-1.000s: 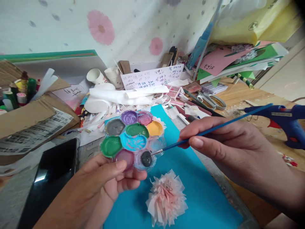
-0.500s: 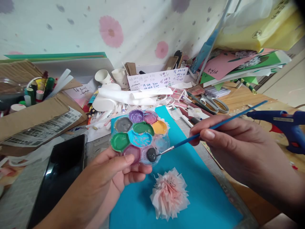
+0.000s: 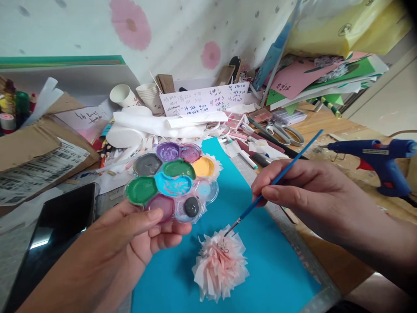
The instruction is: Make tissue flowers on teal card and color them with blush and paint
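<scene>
My left hand (image 3: 137,234) grips a clear paint palette (image 3: 176,204) by its near edge, thumb on top. Its wells hold green, purple, grey, yellow, blue and black paint. Between the thumb and fingers of my right hand (image 3: 302,200) is a thin blue paintbrush (image 3: 276,179), slanting down to the left. The brush tip is at the upper edge of a pale pink tissue-paper flower (image 3: 221,265), which has small dark marks near its top. Under the flower lies a blue sheet of paper (image 3: 270,261).
A blue glue gun (image 3: 371,150) rests at the right, with scissors (image 3: 285,132) behind my right hand. At the left lie a black phone (image 3: 55,234) and a cardboard box (image 3: 42,152). Paper cups (image 3: 122,95) and rolled white paper (image 3: 143,124) crowd the back.
The brush has left the black paint well and come down to the tissue flower with my right hand. The palette stays in my left hand; the whole view has shifted slightly.
</scene>
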`<state>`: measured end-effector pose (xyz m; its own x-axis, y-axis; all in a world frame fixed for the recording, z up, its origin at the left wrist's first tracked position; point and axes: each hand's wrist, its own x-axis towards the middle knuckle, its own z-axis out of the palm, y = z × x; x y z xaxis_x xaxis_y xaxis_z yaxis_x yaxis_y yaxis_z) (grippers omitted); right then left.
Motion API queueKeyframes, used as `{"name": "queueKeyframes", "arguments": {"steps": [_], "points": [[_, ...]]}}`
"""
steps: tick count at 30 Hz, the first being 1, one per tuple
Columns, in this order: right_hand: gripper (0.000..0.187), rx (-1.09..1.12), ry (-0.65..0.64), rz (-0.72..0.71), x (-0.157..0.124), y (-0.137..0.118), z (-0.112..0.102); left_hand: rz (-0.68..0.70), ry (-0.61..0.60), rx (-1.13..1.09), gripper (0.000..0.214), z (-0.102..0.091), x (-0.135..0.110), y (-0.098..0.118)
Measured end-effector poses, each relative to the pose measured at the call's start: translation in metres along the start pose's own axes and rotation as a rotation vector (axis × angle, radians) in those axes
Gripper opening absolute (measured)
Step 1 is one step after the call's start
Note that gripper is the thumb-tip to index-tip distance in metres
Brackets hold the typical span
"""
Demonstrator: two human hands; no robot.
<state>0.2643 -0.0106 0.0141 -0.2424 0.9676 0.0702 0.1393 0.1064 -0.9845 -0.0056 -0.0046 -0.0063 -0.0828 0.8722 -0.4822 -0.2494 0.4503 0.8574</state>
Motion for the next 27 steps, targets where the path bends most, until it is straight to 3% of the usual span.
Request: {"name": "queueKeyframes", "arguments": {"steps": [15, 27], "points": [[0.006, -0.126, -0.053, -0.02, 0.002, -0.0007, 0.0025, 0.064, -0.038, 0.088, 0.018, -0.0049, -0.0022, -0.0035], [0.008, -0.141, -0.055, -0.018, 0.0005, -0.0026, 0.002, 0.044, -0.048, 0.058, 0.025, -0.0048, -0.0009, -0.0031]]}}
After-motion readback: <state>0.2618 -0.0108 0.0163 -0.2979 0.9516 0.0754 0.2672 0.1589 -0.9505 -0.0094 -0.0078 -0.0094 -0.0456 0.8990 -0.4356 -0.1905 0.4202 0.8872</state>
